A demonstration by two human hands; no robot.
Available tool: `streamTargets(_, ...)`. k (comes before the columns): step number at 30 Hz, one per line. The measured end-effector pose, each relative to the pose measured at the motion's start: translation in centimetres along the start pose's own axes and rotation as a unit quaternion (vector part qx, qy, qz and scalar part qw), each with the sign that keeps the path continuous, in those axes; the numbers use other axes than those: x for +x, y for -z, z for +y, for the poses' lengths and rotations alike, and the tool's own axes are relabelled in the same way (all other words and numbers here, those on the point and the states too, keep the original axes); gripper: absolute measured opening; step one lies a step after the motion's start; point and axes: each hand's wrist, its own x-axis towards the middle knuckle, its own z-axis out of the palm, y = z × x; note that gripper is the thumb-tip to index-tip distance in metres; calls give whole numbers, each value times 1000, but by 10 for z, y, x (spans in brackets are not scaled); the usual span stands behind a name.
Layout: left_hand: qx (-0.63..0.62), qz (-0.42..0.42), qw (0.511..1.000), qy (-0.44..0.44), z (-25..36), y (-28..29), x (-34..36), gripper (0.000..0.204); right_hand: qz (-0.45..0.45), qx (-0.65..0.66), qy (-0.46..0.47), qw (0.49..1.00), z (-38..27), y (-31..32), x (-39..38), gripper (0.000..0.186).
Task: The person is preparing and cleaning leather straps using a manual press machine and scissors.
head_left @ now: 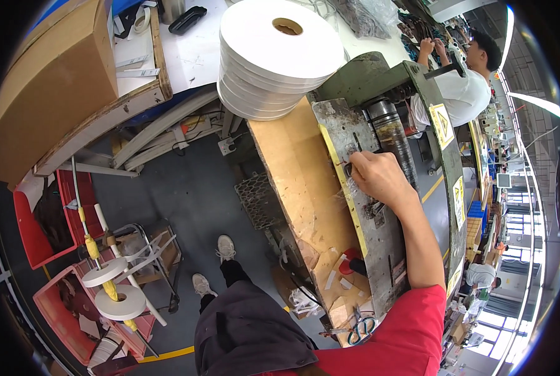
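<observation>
My right hand (382, 180) reaches in from the lower right, its forearm lying over the worn metal plate (385, 263) of a green machine. The fingers are curled and pinched at the yellow-edged side of the plate. Something small and dark shows by the fingertips, too hidden to name. Behind the hand runs a dark, grimy roller (392, 128). A tall stack of wide white tape rolls (264, 78) stands beyond it to the left. My left hand is out of the picture.
A brown board (305, 194) slopes along the plate, with blue-handled scissors (361, 329) at its near end. Red crates (54, 294) and a rod with white reels (120, 302) stand at left. A cardboard box (54, 88) is far left; a co-worker (465, 94) is far right.
</observation>
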Motion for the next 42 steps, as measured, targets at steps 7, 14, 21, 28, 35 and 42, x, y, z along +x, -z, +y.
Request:
streamTargets(7,15,3,998,-69,34,-9,3,42,9,3,-1,1000,6,-3,1,8)
streamTargets(14,25,5,991,-135,72,-19,4,44,32,203,-113,972,14,-7,-9,4)
streamTargets(21,30,12,979,-202,31,1,-4,47,23,536,-322,780,-3,11,-19,7)
streamTargets(28,-7,4,990,-139,-42,18,0,47,66,629,-313,709,-48,50,-61,6)
streamTargets(35,-133,-81,964,214,-103,14,13,44,160,643,-342,667,-106,74,-138,4)
streamTargets(42,-251,-193,805,502,-160,3,54,44,273,58,-345,896,-156,20,-175,6)
